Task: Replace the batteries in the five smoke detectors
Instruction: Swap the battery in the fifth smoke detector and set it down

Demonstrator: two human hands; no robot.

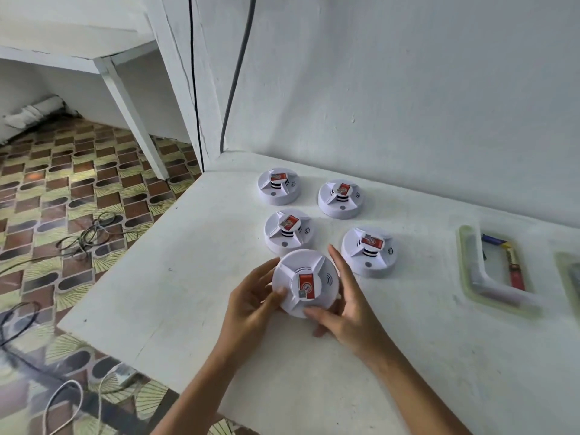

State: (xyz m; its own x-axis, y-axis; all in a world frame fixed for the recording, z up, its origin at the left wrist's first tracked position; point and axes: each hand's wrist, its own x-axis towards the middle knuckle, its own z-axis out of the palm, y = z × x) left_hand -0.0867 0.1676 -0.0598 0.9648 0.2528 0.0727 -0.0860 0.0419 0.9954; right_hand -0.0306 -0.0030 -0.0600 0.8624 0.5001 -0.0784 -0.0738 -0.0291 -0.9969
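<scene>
While both hands, left hand (251, 296) and right hand (342, 306), grip the nearest smoke detector (305, 283), cover on, four others sit unopened; task barely begun.

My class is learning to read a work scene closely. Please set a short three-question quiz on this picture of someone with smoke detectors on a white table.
1. How many smoke detectors are on or above the table?
2. True or false: the held detector is gripped by one hand only.
3. Where is the clear tray with batteries? A) to the right of the detectors B) on the floor C) to the left of the detectors

Key
1. Five: four resting in a group, such as the far-left detector, plus the held one.
2. False: the left hand and right hand both hold it.
3. A
</scene>
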